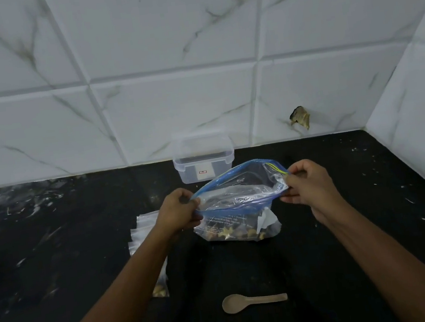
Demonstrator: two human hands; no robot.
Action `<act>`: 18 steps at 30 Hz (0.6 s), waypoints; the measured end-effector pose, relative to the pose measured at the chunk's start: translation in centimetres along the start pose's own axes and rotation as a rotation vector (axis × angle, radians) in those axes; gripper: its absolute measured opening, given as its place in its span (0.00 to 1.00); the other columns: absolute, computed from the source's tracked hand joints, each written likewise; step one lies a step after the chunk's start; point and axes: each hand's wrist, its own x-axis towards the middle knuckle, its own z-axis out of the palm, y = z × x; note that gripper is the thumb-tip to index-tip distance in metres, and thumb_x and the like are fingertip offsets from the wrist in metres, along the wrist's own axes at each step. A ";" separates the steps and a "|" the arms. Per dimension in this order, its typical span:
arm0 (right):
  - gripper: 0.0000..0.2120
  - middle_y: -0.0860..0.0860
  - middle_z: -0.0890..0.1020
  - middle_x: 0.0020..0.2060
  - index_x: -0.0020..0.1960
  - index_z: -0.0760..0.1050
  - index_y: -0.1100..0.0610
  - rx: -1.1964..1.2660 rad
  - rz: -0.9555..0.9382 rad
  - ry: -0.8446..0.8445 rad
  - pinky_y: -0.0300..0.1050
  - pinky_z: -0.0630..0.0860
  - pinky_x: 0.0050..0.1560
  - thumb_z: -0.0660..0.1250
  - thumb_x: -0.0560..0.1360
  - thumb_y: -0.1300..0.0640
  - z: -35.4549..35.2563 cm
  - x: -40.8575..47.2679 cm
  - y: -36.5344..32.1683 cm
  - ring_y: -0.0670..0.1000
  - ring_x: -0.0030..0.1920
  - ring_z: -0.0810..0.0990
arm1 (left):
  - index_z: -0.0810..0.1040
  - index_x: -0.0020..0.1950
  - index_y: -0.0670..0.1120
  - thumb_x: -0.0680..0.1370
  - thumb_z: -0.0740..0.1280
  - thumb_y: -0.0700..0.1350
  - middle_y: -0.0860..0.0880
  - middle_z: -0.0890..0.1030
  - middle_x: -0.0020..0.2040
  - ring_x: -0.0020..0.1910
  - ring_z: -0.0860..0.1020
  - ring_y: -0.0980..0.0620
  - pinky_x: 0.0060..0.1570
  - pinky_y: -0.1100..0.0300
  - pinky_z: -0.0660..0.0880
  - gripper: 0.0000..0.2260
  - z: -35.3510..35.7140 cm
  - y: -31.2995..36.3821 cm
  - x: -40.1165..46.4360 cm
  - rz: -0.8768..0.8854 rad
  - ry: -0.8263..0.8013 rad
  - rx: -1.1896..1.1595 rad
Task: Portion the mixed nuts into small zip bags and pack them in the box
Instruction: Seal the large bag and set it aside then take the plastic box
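So I had both hands on the big zip bag (240, 197), left hand (178, 210) pinching the left end of the blue zip rim and right hand (308, 186) pinching the right end, mouth pulled wide open between them. The mixed nuts (231, 232) sat in the bottom of that bag, just below my grip, with the bag resting on the black counter (374, 207). Left of the left hand, partly under my forearm, lay a few small zip bags (144, 229), one nearer me with some nuts in it. Straight behind the grip, against the tiled wall (195, 82), stood the clear plastic box (203, 162), lid off. Well below the grip, toward me, a small spoon (253, 301) lay flat, bowl to the left.
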 end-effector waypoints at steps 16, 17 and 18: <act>0.05 0.55 0.81 0.37 0.47 0.71 0.58 -0.512 -0.161 0.100 0.43 0.80 0.30 0.67 0.76 0.63 -1.8 0.8 -2.0 0.50 0.30 0.83 | 0.80 0.59 0.43 0.81 0.64 0.41 0.46 0.84 0.41 0.33 0.83 0.54 0.33 0.62 0.81 0.09 -2.3 4.8 -1.2 0.195 -0.006 0.321; 0.04 0.58 0.81 0.38 0.47 0.71 0.59 -0.461 -0.093 0.050 0.43 0.80 0.30 0.67 0.76 0.64 -2.0 0.9 -2.4 0.52 0.32 0.84 | 0.80 0.60 0.43 0.81 0.63 0.41 0.47 0.83 0.41 0.31 0.82 0.55 0.31 0.64 0.80 0.10 -2.5 4.9 -1.3 0.208 0.008 0.377; 0.04 0.59 0.82 0.39 0.47 0.72 0.59 -0.430 -0.029 0.001 0.44 0.79 0.31 0.67 0.76 0.64 -2.3 0.9 -2.9 0.53 0.33 0.84 | 0.80 0.60 0.44 0.81 0.62 0.42 0.48 0.83 0.40 0.30 0.81 0.55 0.29 0.65 0.78 0.10 -2.7 4.9 -1.4 0.218 0.018 0.441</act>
